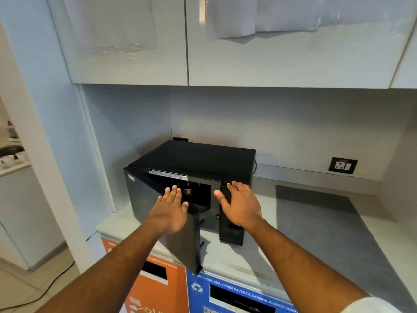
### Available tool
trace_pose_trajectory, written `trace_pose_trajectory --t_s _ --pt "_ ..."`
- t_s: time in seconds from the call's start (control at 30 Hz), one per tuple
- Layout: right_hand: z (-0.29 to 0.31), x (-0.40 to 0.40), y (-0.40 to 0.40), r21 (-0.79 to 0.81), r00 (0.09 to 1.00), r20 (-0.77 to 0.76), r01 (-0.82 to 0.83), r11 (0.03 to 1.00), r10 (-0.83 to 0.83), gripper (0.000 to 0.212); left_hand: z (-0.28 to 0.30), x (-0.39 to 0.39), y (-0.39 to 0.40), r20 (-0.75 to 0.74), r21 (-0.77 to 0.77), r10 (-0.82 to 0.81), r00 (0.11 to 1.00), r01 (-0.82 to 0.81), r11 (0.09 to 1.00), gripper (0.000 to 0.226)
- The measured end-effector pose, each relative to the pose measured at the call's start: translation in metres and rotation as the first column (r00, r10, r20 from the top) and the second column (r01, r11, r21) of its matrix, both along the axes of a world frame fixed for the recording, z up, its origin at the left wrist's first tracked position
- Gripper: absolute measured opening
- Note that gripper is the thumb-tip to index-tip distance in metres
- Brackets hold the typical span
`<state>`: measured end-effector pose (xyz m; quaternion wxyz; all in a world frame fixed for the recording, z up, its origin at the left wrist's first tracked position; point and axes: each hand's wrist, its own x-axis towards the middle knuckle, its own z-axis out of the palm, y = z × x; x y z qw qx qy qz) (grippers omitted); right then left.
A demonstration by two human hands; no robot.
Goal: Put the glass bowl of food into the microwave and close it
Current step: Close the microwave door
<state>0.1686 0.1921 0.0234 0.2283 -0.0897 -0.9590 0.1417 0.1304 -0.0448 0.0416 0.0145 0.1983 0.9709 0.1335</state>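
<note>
A black microwave (198, 159) stands on the pale counter in the corner. Its door (146, 199) is hinged at the left and swung partly open toward me. My left hand (171, 208) lies flat against the door's outer face, fingers spread, holding nothing. My right hand (241, 204) rests open on the top of the control panel at the microwave's right front. Inside the dark cavity, between my hands, a small part of the glass bowl (187, 191) shows; its contents are mostly hidden.
White wall cabinets (248, 53) hang above. A grey mat (327, 222) covers the counter to the right, with a wall socket (343, 165) behind it. Orange (155, 290) and blue (237, 294) recycling bin fronts sit below the counter edge.
</note>
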Motion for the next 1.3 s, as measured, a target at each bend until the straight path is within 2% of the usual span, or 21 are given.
trace_pose_trajectory --t_s 0.1,0.23,0.33,0.47,0.57,1.03,1.3 --pt "0.002 -0.001 0.001 -0.026 1.000 -0.015 0.018 1.000 -0.018 0.110 -0.002 -0.018 0.020 -0.011 0.009 -0.055 0.998 0.055 0.998 0.066" --pt "0.000 -0.004 -0.001 0.041 0.998 -0.026 0.055 0.998 -0.054 0.114 -0.008 -0.041 0.036 -0.045 0.014 -0.136 0.990 0.136 0.991 0.064" --pt "0.003 -0.011 0.000 0.079 0.995 -0.042 0.096 0.992 -0.093 0.100 -0.011 -0.055 0.042 -0.087 0.016 -0.182 0.979 0.184 0.983 0.063" --pt "0.007 -0.021 -0.004 0.082 0.980 -0.093 0.183 0.980 -0.175 0.069 -0.014 -0.071 0.052 -0.140 0.011 -0.225 0.964 0.228 0.974 0.062" --pt "0.006 -0.026 -0.011 0.075 0.965 -0.125 0.242 0.967 -0.232 0.056 -0.016 -0.081 0.056 -0.165 -0.004 -0.247 0.955 0.250 0.968 0.063" --pt "0.007 -0.034 -0.032 0.060 0.905 -0.180 0.402 0.914 -0.387 0.040 -0.010 -0.093 0.059 -0.203 -0.049 -0.325 0.924 0.321 0.946 0.064" --pt "0.006 -0.032 -0.041 0.016 0.892 -0.185 0.422 0.907 -0.412 0.039 -0.005 -0.093 0.053 -0.181 -0.092 -0.383 0.906 0.372 0.924 0.065"
